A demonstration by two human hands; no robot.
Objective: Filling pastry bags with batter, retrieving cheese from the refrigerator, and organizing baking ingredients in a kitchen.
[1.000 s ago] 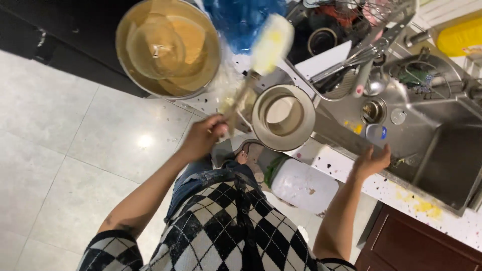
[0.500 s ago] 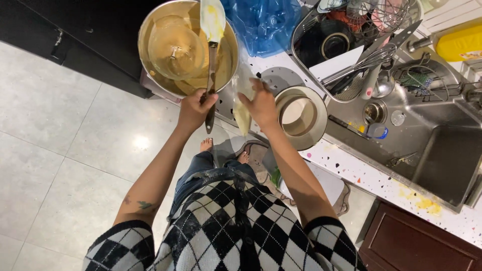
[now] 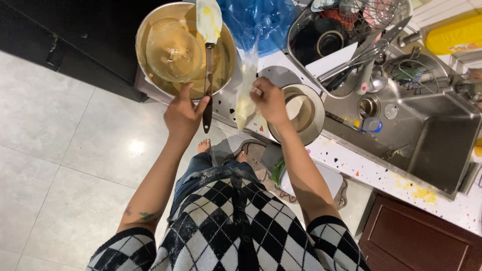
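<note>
Head view — left hand grips spatula; right hand lifted piping bag higher.

- My only view sits on the person's head, looking steeply down past the checked jumper.
- Counter, sink and floor lie close below.

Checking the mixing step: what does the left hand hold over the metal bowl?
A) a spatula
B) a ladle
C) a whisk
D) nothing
A: the left hand grips the dark handle of a pale-bladed spatula smeared with yellow batter, lying across the metal bowl.
</note>
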